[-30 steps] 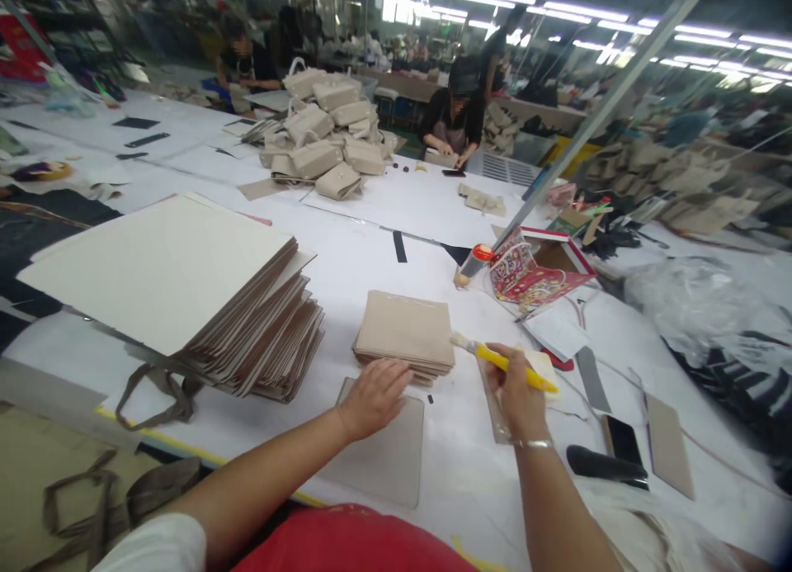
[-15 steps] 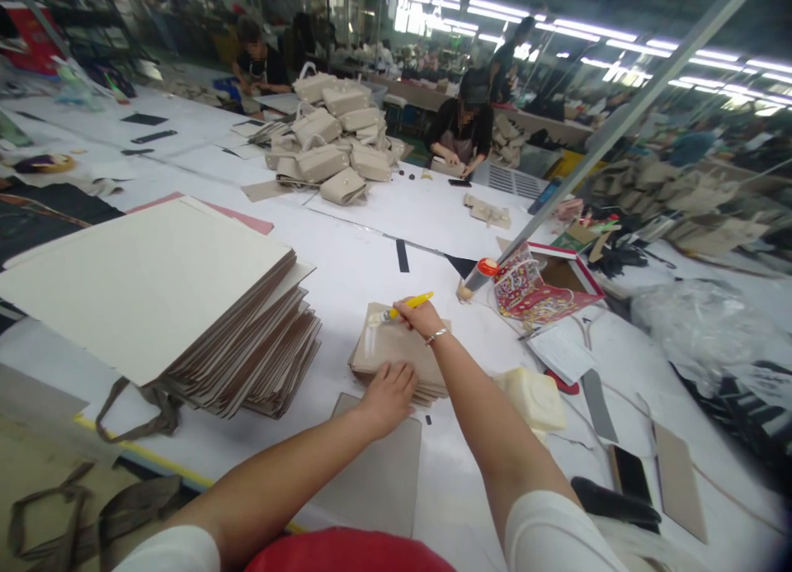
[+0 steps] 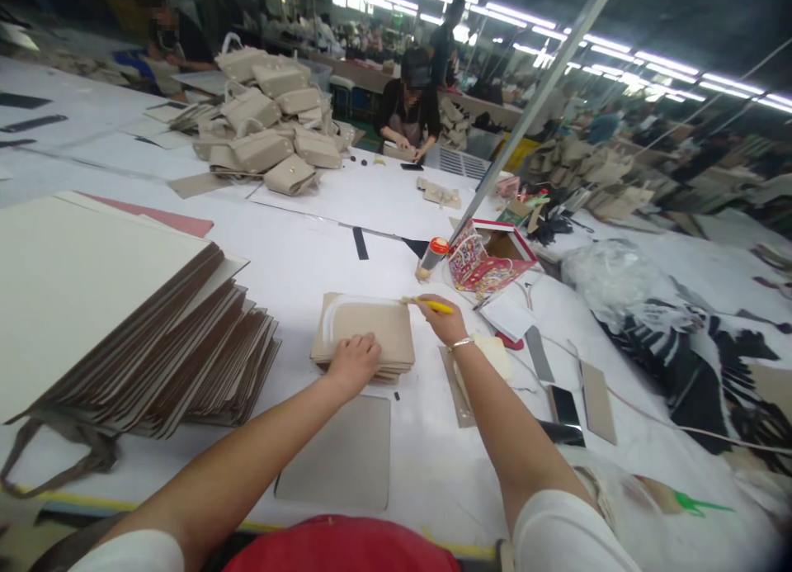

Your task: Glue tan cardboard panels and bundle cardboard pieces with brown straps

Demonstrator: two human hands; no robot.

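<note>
My right hand (image 3: 444, 319) grips a yellow-handled brush (image 3: 438, 306), its bristles at the far right corner of a stack of beige panels (image 3: 384, 328). A wet-looking white strip curves along the left and far edges of the top panel. On the near part of that stack rests my left hand (image 3: 355, 361), fingers laid out, nothing in it. Closer to me a single grey-beige panel (image 3: 337, 456) lies flat on the white table. To the left leans a tall stack of large pale boards (image 3: 99, 283) with brown edges.
Beige bags (image 3: 272, 118) are heaped at the far left. A red-capped jar (image 3: 433, 258) stands beside a patterned red box (image 3: 492, 262). A slanted metal pole (image 3: 532, 101) rises behind them. Across the table, a person (image 3: 408, 110) handles a beige piece.
The brush has gone from the far left corner to the far right corner, and the white strip now runs along the far edge. My left hand stays on the stack. The view has turned right.
</note>
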